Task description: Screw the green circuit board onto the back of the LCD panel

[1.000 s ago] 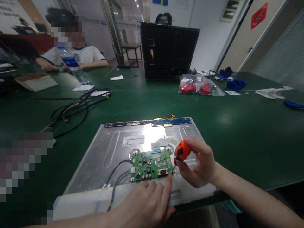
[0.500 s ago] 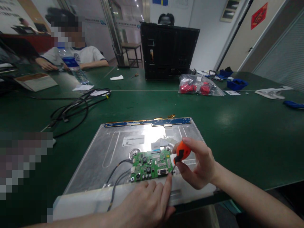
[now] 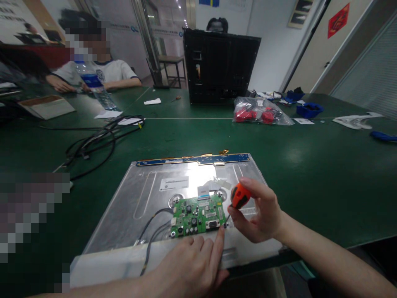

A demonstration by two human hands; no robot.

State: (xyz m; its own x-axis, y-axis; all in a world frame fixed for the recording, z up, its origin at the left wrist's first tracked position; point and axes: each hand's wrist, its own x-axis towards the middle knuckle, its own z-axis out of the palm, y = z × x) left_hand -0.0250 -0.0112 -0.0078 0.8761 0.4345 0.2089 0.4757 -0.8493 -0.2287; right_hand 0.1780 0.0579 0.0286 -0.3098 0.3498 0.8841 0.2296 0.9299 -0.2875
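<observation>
My right hand (image 3: 259, 211) pinches the orange and black handle of a short screwdriver (image 3: 240, 196). The tilted shaft reaches down to the near right corner of a green circuit board (image 3: 198, 217). At that same corner rests the stretched index finger of my left hand (image 3: 195, 260), which holds nothing. Its other fingers lie on the near edge of the metal-backed display panel (image 3: 124, 207), bent at the knuckles. The board sits on this panel, with dark cables (image 3: 151, 223) leaving its left side and a flat ribbon cable (image 3: 204, 192) at its far edge.
A narrow blue circuit strip (image 3: 192, 159) runs along the panel's far edge. Coiled black cables (image 3: 99, 136) lie left on the green table (image 3: 310, 174). Farther back are a black monitor housing (image 3: 221, 66), a bag of red parts (image 3: 260, 112), a bottle (image 3: 96, 85) and a seated person (image 3: 114, 72).
The screwdriver handle has turned and shifted slightly in my right fingers, while the tip stays at the board's corner. My left hand and the board look unmoved.
</observation>
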